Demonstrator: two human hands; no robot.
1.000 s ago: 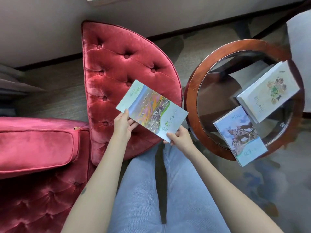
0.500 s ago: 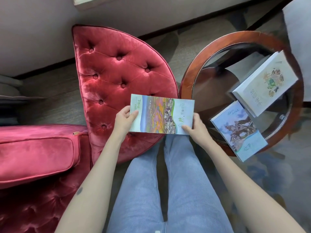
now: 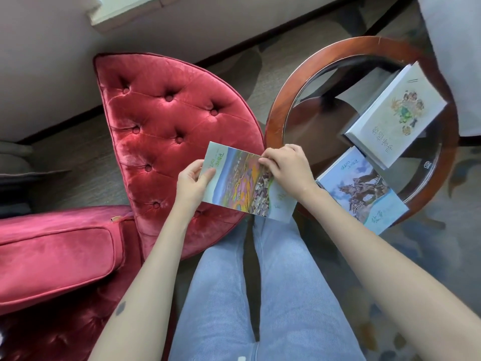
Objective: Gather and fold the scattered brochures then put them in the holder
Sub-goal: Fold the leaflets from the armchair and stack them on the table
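Observation:
I hold a colourful landscape brochure (image 3: 242,186) above my knees. My left hand (image 3: 191,182) grips its left end, thumb on the printed face. My right hand (image 3: 286,165) lies over its upper right part, with the fingertips pinching the top edge near the middle. A blue brochure with a horse statue (image 3: 364,194) lies on the round glass table (image 3: 281,105) to the right. Further back on the table lies a pale brochure with a flower drawing (image 3: 393,118), resting on other sheets. No holder is in view.
A red tufted velvet seat (image 3: 169,121) stands just left of the table, and a red cushion (image 3: 52,251) lies at the lower left. My legs in blue jeans (image 3: 247,295) fill the bottom centre. A wall runs along the top.
The brochure has turned from tilted to nearly level and come closer to me. My right hand left the lower right corner and now reaches over the top edge.

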